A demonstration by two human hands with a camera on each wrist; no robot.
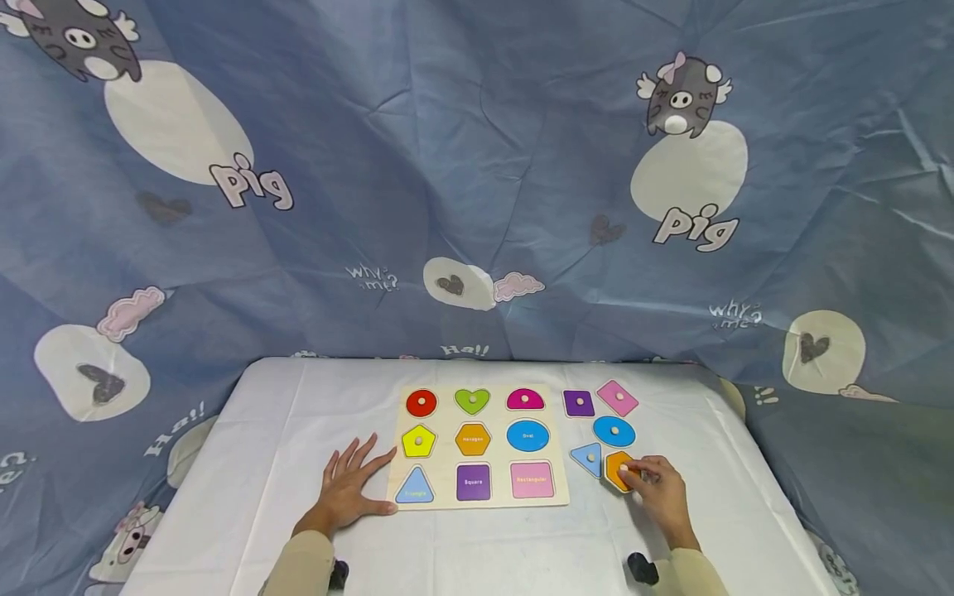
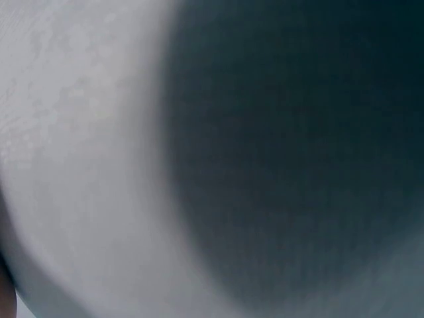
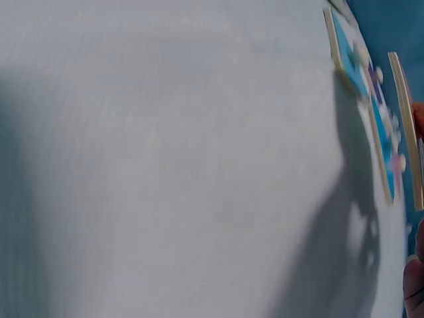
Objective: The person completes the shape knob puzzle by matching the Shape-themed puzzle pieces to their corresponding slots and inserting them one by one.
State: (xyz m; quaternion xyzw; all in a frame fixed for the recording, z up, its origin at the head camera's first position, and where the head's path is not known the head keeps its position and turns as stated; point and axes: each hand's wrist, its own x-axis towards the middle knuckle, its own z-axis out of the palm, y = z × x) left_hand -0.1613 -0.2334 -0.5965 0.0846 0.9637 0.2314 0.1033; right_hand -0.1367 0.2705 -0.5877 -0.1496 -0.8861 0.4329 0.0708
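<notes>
- The right hand (image 1: pixel 659 492), in the lower right of the head view, pinches the small knob of an orange hexagon piece (image 1: pixel 618 470) between thumb and fingertips; the other fingers are curled beside it.
- That orange hexagon piece lies on the white table (image 1: pixel 261 463), right of the puzzle board (image 1: pixel 477 505) and apart from it.
- Just left of the hexagon, close to its edge, lies a light blue triangle piece (image 1: pixel 588 458); whether they touch cannot be told.
- Above these lies a blue oval piece (image 1: pixel 614 431), and higher still a purple square piece (image 1: pixel 579 403) with a pink rectangle piece (image 1: pixel 617 397) tilted beside it.
- The left hand (image 1: pixel 352 488), lower left of centre, lies flat on the table with fingers spread and straight, its fingertips at the left edge of the puzzle board, holding nothing.
- The board sits in the lower middle of the frame. A red circle (image 1: pixel 421 402), green heart (image 1: pixel 473 401), magenta half-round (image 1: pixel 525 399) and yellow pentagon (image 1: pixel 418 441) sit in it with knobs.
- The remaining five spots show coloured shapes with printed words and no knobs.
- Beige sleeves (image 1: pixel 301 567) cover both forearms at the bottom edge.
- A blue cloth (image 1: pixel 477 165) printed with cartoon pigs hangs behind the table across the upper frame.
- The left wrist view is a blur of white and dark.
- The right wrist view shows the white table with blurred puzzle pieces (image 3: pixel 381 126) edge-on at the upper right.
</notes>
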